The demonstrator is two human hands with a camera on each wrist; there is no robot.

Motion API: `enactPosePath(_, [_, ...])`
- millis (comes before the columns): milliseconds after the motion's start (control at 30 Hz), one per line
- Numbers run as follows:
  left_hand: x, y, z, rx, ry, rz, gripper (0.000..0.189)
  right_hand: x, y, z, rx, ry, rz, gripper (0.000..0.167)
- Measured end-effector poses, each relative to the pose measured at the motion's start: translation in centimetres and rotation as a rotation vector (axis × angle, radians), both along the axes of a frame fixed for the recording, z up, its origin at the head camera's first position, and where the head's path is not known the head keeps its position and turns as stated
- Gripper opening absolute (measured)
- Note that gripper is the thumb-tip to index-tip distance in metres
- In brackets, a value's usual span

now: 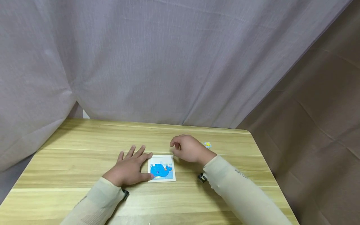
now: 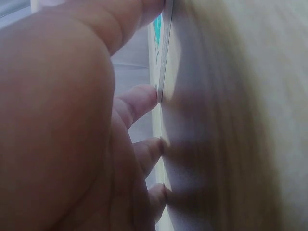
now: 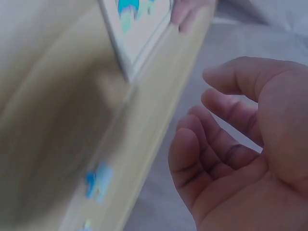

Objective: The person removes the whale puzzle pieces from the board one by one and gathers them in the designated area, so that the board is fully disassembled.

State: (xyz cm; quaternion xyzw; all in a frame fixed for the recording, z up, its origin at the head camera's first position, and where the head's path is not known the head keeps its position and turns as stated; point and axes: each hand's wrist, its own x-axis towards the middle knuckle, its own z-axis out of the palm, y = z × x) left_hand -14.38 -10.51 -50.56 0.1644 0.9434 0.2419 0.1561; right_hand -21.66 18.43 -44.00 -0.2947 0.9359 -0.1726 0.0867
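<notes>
A small square puzzle board [image 1: 161,180] with a white frame lies on the table. Its lower part shows a blue whale picture [image 1: 161,170]; the strip above is bare white. My left hand [image 1: 130,168] is spread along the board's left side, thumb on the lower left edge and index fingertip at the top left corner. The other fingertips [image 2: 150,151] touch the tabletop. Beyond the board's upper right corner, my right hand [image 1: 187,148] hovers, fingers loosely bent and nothing between them, as the right wrist view shows its open palm [image 3: 240,159].
A puzzle piece [image 1: 207,145] with a yellow sun lies behind the right wrist. The right wrist view shows a blurred blue piece [image 3: 98,182] on the wood-grain table [image 1: 84,156]. Grey curtains [image 1: 157,62] hang behind the table, and brown cloth [image 1: 315,125] hangs at the right.
</notes>
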Motion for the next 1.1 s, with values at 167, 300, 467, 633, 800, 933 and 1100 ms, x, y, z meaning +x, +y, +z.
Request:
enactPosePath(167, [-0.1,0.0,0.1,-0.009,0.007,-0.003,0.094,1.0,-1.8,-0.6,-0.011,-0.048,0.042,0.027])
enactPosePath(300, [0.0,0.0,0.2,-0.009,0.001,-0.007,0.094,1.5,-2.9,-1.2,-0.010,-0.088,0.053,0.028])
enactPosePath(467, [0.0,0.1,0.2,-0.004,-0.015,-0.010,0.093,2.2,-4.1,-1.7,0.004,-0.121,0.084,0.030])
enactPosePath(633, [0.0,0.0,0.2,-0.006,-0.012,-0.012,0.093,2.6,-5.2,-2.1,0.058,-0.093,0.127,0.034])
enactPosePath(800, [0.1,-0.1,0.3,-0.010,-0.011,-0.012,0.094,2.9,-6.0,-2.4,0.076,-0.085,0.142,0.033])
enactPosePath(933, [0.1,-0.1,0.4,-0.002,-0.012,-0.017,0.094,3.1,-6.4,-2.8,0.077,-0.078,0.136,0.032])
enactPosePath(1100, [0.1,-0.1,0.4,0.012,-0.012,-0.019,0.094,3.3,-6.8,-3.1,0.097,-0.075,0.118,0.031])
